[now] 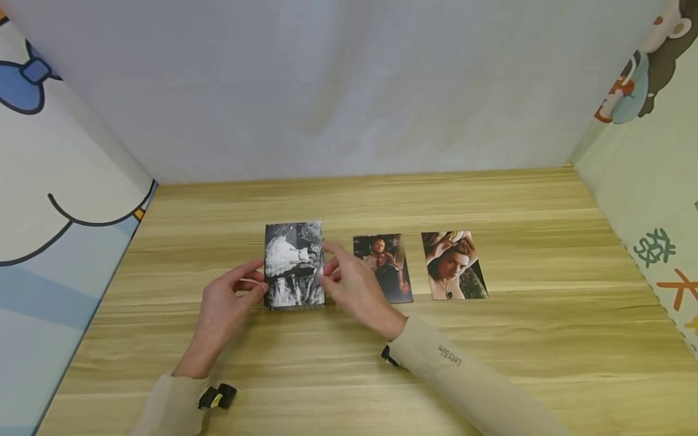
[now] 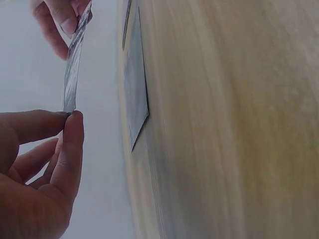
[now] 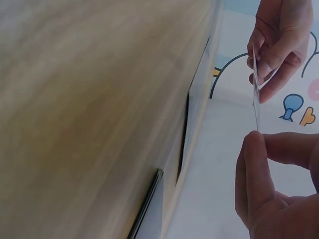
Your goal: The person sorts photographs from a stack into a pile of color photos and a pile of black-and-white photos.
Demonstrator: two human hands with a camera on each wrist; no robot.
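The left hand [image 1: 226, 303] and right hand [image 1: 351, 286] each pinched one side edge of the black-and-white photo [image 1: 294, 264] between thumb and fingers [image 2: 70, 149], holding it raised above the counter [image 1: 349, 357]. Two colour photos [image 1: 383, 266] lay flat just beside it.

Two bare hands, left hand [image 1: 226, 306], right hand [image 1: 354, 287], beige long sleeves [image 1: 469, 378] with small printed lettering, black wrist straps [image 1: 217, 397].
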